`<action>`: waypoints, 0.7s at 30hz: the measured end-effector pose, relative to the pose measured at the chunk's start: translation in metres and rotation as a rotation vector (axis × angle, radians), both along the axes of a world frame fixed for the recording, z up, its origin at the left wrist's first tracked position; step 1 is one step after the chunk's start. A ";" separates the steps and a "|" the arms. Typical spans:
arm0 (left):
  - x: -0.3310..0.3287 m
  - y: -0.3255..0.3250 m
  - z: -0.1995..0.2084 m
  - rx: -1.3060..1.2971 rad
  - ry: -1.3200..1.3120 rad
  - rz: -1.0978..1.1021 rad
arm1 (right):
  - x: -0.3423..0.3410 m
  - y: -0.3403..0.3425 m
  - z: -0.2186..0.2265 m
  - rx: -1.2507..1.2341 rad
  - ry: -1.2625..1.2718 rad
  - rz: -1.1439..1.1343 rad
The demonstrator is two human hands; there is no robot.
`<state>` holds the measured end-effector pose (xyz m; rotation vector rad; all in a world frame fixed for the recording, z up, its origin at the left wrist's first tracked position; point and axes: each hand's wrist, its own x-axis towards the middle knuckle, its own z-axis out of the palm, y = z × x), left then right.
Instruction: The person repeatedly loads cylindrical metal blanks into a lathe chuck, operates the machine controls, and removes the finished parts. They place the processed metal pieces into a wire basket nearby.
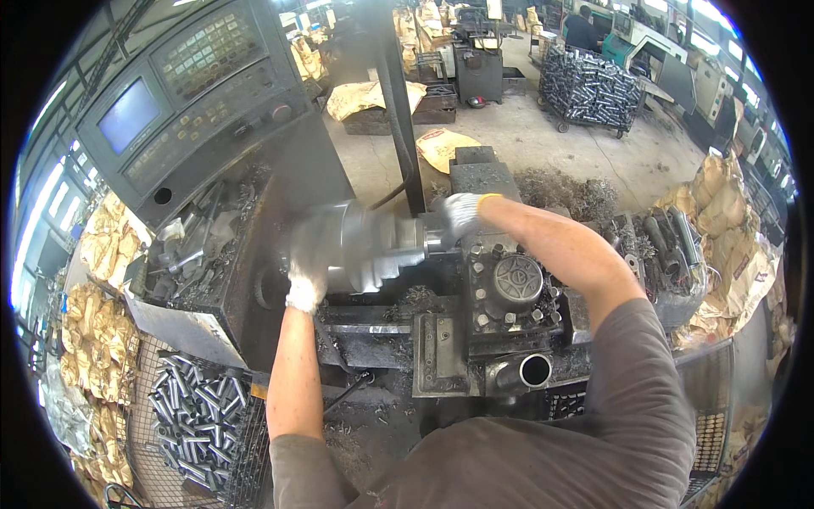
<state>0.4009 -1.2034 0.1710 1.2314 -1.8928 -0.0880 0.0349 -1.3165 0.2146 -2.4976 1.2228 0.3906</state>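
A lathe chuck (346, 237) with stepped jaws (390, 273) is at the centre, its left side blurred. A short metal cylinder (434, 232) sticks out of the jaws to the right. My right hand (462, 214), in a white knit glove, has its fingers closed round the free end of that cylinder. At the near left side of the chuck is my left hand (306, 287), also gloved. Its fingers are smeared and partly hidden against the chuck, so their grip does not show. Right of the chuck stands the bolted tool post (515, 280).
A control panel with a screen (130, 115) rises at the left. Below it, a wire basket holds metal tubes (199, 420). Metal shavings (564, 195) lie behind the tool post. A loaded cart (591, 89) and a person (582, 30) are farther back.
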 end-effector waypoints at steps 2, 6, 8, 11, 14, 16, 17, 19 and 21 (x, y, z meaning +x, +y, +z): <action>-0.043 -0.026 0.027 0.207 0.112 -0.016 | -0.016 -0.031 -0.042 0.168 -0.036 0.064; -0.029 -0.046 0.009 0.211 0.157 0.019 | 0.001 -0.004 -0.067 -0.178 -0.035 0.033; -0.035 -0.033 0.020 0.210 0.083 0.061 | -0.011 0.011 -0.033 -0.140 -0.005 0.097; -0.043 -0.041 0.028 0.246 0.019 0.096 | -0.025 -0.013 -0.017 0.249 -0.054 0.058; -0.058 -0.054 0.034 0.304 -0.030 0.143 | -0.008 -0.007 -0.026 0.235 -0.026 -0.011; -0.069 -0.068 0.041 0.338 -0.084 0.156 | -0.026 -0.008 -0.037 0.133 -0.061 0.047; -0.074 -0.070 0.041 0.314 -0.056 0.127 | -0.050 -0.019 -0.056 0.052 -0.105 0.078; -0.074 -0.065 0.043 0.274 -0.015 0.089 | -0.088 -0.021 -0.054 -0.006 -0.005 0.028; -0.052 -0.064 0.023 0.072 -0.141 0.130 | -0.125 0.005 -0.021 -0.093 -0.132 -0.157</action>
